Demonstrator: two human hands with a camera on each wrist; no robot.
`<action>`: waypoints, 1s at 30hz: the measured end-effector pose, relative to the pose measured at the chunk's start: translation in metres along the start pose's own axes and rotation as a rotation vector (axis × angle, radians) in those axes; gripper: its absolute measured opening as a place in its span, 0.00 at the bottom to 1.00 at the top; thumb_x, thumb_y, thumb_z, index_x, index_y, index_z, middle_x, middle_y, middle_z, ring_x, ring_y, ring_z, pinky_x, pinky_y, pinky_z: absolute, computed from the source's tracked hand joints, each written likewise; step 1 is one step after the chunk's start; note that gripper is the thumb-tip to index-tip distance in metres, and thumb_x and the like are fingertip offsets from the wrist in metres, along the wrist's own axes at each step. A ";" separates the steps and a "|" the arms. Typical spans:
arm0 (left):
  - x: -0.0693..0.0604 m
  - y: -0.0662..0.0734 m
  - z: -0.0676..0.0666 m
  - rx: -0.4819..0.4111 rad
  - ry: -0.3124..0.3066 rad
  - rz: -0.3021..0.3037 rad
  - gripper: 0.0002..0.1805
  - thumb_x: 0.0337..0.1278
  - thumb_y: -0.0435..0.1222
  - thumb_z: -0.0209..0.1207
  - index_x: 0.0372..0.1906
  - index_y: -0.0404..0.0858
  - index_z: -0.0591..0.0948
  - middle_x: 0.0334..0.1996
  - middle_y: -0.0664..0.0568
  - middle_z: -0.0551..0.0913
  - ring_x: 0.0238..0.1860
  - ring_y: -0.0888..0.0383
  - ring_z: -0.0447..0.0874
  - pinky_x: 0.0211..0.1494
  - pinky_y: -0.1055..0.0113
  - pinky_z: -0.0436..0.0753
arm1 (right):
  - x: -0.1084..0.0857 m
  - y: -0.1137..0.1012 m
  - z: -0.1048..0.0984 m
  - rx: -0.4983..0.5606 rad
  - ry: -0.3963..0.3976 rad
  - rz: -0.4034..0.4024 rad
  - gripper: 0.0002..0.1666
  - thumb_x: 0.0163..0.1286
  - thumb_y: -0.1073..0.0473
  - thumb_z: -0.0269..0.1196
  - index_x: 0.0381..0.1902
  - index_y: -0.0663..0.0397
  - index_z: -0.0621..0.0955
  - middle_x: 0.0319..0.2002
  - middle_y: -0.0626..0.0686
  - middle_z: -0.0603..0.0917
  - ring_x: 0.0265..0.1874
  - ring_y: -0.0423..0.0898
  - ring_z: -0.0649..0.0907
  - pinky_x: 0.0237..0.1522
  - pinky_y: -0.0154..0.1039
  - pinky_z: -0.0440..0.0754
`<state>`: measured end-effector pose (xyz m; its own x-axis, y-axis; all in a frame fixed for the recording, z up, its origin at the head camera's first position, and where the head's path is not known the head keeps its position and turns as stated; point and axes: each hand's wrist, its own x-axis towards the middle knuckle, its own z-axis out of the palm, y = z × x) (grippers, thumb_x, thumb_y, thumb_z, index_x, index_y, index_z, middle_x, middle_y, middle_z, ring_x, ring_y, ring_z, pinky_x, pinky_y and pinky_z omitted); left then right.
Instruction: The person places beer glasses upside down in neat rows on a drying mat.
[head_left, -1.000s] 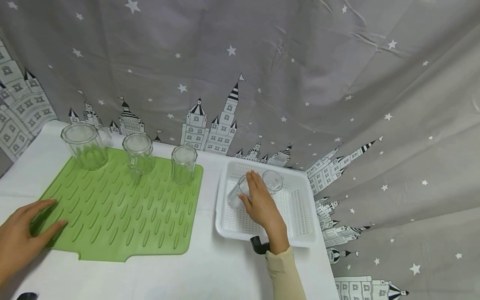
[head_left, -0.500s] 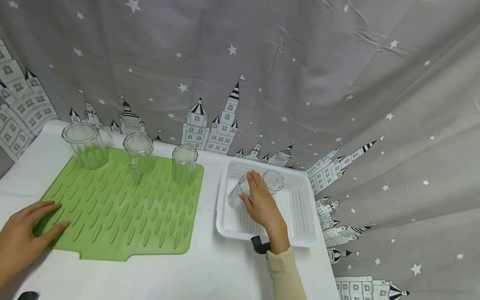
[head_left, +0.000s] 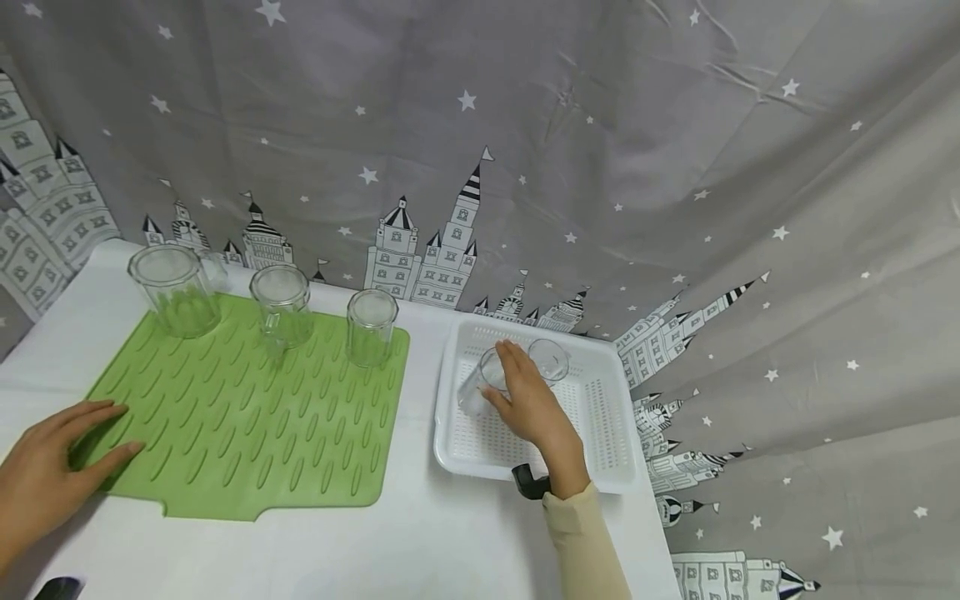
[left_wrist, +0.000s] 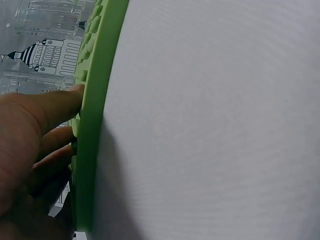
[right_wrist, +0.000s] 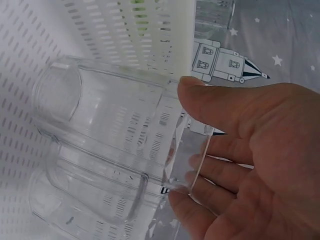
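Note:
At the left, my left hand (head_left: 56,471) rests with spread, relaxed fingers on the left edge of a green ribbed mat (head_left: 247,417); the left wrist view shows its thumb and fingertips touching the mat edge (left_wrist: 94,135). My right hand (head_left: 534,408) reaches into a white perforated basket (head_left: 600,479) and holds a clear glass mug (head_left: 472,393) by its rim. In the right wrist view, the thumb and fingers lie on opposite sides of the mug's rim, its body (right_wrist: 110,110) inside the basket. A second clear glass (head_left: 549,362) stands behind that hand.
Along the mat's back edge stand three clear glass vessels: a large one (head_left: 180,292), a middle one with a handle (head_left: 283,304) and a smaller one (head_left: 371,329). A grey curtain (head_left: 562,167) with castles and stars hangs behind the white-covered table (head_left: 360,554).
My right wrist and forearm have shifted slightly to the right, with the fingers still at the mug. The left hand stays at the mat's edge. The glasses have not visibly moved.

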<state>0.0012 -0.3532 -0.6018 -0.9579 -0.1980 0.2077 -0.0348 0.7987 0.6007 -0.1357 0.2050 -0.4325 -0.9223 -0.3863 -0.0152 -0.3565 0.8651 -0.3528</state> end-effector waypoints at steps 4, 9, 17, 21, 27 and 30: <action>-0.001 -0.002 0.000 0.003 0.010 0.002 0.36 0.69 0.40 0.70 0.71 0.21 0.73 0.75 0.19 0.66 0.80 0.19 0.56 0.87 0.27 0.49 | 0.002 0.001 -0.002 0.013 -0.026 -0.009 0.46 0.79 0.54 0.68 0.84 0.63 0.61 0.84 0.65 0.62 0.86 0.64 0.61 0.88 0.61 0.62; -0.001 -0.003 0.000 -0.004 0.012 0.012 0.36 0.69 0.40 0.71 0.71 0.21 0.73 0.75 0.20 0.66 0.80 0.20 0.55 0.88 0.28 0.48 | 0.003 0.003 -0.005 0.034 -0.034 -0.007 0.46 0.77 0.55 0.69 0.84 0.61 0.62 0.84 0.66 0.63 0.85 0.65 0.63 0.87 0.62 0.63; 0.001 -0.001 0.001 -0.014 -0.003 0.014 0.36 0.69 0.39 0.70 0.71 0.21 0.72 0.74 0.18 0.66 0.79 0.17 0.55 0.86 0.25 0.49 | 0.005 0.009 -0.002 0.045 -0.017 0.023 0.48 0.74 0.53 0.73 0.84 0.53 0.63 0.82 0.62 0.67 0.80 0.63 0.72 0.81 0.61 0.74; 0.001 0.001 0.000 0.000 -0.010 0.002 0.36 0.69 0.39 0.70 0.71 0.21 0.72 0.73 0.17 0.66 0.79 0.18 0.55 0.85 0.25 0.49 | 0.004 0.011 -0.001 0.041 -0.002 0.039 0.49 0.73 0.51 0.74 0.84 0.50 0.65 0.80 0.60 0.69 0.75 0.63 0.78 0.76 0.61 0.80; 0.001 0.000 0.000 0.000 -0.008 0.012 0.35 0.69 0.38 0.70 0.71 0.21 0.72 0.72 0.17 0.67 0.79 0.17 0.56 0.86 0.25 0.49 | 0.003 0.010 -0.003 0.031 -0.009 0.040 0.49 0.73 0.48 0.74 0.84 0.49 0.65 0.80 0.59 0.69 0.73 0.62 0.80 0.74 0.60 0.82; 0.001 -0.001 0.000 0.002 -0.011 0.014 0.35 0.70 0.39 0.70 0.71 0.21 0.72 0.72 0.17 0.67 0.78 0.17 0.56 0.86 0.25 0.49 | 0.002 0.008 -0.005 0.039 -0.015 0.041 0.49 0.73 0.47 0.74 0.84 0.48 0.65 0.80 0.58 0.70 0.73 0.62 0.80 0.74 0.59 0.82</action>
<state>0.0001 -0.3542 -0.6016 -0.9614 -0.1801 0.2078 -0.0215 0.8025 0.5963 -0.1416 0.2128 -0.4312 -0.9335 -0.3558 -0.0442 -0.3122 0.8672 -0.3880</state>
